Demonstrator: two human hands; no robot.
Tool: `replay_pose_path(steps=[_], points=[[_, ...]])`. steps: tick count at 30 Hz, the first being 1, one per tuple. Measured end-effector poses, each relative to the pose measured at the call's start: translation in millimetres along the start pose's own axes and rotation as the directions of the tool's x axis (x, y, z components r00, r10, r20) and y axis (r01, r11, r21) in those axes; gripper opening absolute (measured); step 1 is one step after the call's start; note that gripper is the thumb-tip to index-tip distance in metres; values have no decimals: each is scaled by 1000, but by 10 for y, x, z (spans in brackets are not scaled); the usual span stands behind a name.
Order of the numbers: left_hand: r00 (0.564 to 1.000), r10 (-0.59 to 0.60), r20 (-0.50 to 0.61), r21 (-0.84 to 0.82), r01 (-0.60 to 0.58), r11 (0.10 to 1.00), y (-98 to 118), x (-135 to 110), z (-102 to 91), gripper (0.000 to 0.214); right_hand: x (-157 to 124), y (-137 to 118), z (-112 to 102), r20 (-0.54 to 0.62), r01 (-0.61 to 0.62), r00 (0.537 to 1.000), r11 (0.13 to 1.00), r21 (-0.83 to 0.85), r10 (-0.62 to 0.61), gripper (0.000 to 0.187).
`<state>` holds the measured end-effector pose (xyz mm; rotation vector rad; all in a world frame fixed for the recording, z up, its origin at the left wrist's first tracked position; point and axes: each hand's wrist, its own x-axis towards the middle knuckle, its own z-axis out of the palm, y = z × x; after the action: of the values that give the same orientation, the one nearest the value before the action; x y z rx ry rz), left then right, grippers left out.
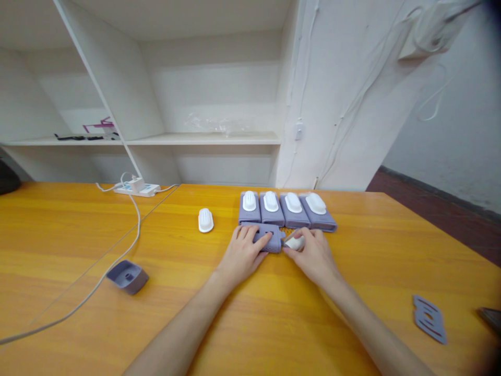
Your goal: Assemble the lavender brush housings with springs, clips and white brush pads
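My left hand [247,245] lies over a purple-grey plastic case [273,237] with slots in its top, fingers curled around it and holding it on the table. At the case's right end my right hand [313,253] pinches a white rounded piece [295,242], partly hidden by the fingers. The piece is close against the case's end; whether it is attached there I cannot tell. Right behind the hands stands a row of several similar purple-grey cases [270,218], each topped by a white ribbed oval piece [271,201]. Another loose white ribbed piece [205,220] lies to the left.
A purple-grey open cup-like part [128,277] sits at the left, beside a pale cable [138,224]. A power strip [136,188] is at the table's back edge. To the right lies a flat slotted purple-grey plate [429,318], near a dark object [491,317]. White shelves [203,139] rise behind.
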<state>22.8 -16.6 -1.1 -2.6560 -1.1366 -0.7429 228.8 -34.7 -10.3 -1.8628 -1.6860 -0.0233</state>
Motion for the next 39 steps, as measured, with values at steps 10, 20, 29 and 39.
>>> replay_pose_path(steps=[10, 20, 29, 39], points=[[1000, 5, 9, 23, -5, 1000, 5, 7, 0, 41, 26, 77, 51, -19, 12, 1000, 998, 67, -10, 52], [1000, -7, 13, 18, 7, 1000, 3, 8, 9, 41, 20, 93, 107, -96, 47, 995, 982, 181, -30, 49], [999, -52, -3, -28, 52, 998, 5, -8, 14, 44, -38, 44, 115, -230, 212, 956, 969, 123, -180, 39], [994, -95, -60, -96, 89, 991, -28, -43, 53, 50, -41, 82, 86, -347, 297, 909, 943, 150, -231, 17]])
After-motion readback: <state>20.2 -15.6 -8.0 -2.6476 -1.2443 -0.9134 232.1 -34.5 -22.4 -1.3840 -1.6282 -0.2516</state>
